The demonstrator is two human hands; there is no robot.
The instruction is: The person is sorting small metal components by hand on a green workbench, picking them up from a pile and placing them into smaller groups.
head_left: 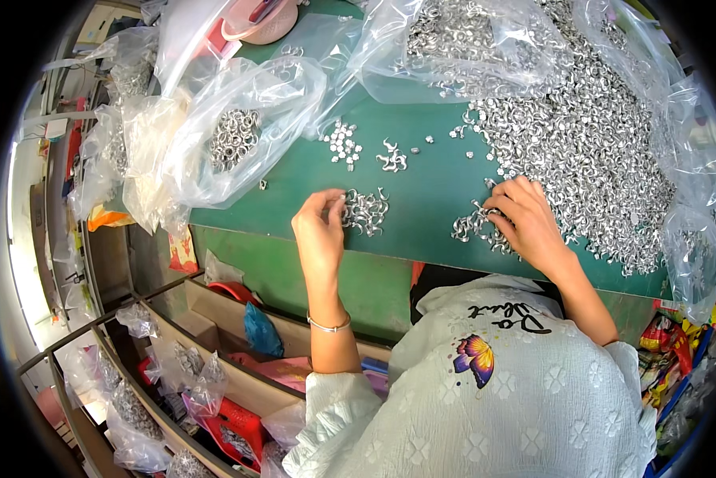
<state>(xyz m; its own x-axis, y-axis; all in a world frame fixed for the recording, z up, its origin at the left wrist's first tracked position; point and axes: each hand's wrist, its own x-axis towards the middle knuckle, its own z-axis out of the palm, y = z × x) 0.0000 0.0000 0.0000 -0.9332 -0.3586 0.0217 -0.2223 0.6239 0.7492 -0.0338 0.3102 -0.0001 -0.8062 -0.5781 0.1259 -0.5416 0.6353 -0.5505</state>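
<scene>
My left hand [320,227] hovers at the near edge of the green table [430,171], its fingertips pinched on a small silver metal clip beside a little cluster of clips [366,211]. My right hand [525,219] rests palm down on the table, fingers curled into a clump of clips [473,227] at the edge of the big heap of silver clips [589,135]. Two smaller groups of clips [342,143] lie farther back in the middle.
A clear plastic bag holding metal rings [234,135] sits at the left of the table. More clear bags [461,40] lie at the back and right. Below left, shelves hold small bags of parts [191,366] and a red basket [234,430].
</scene>
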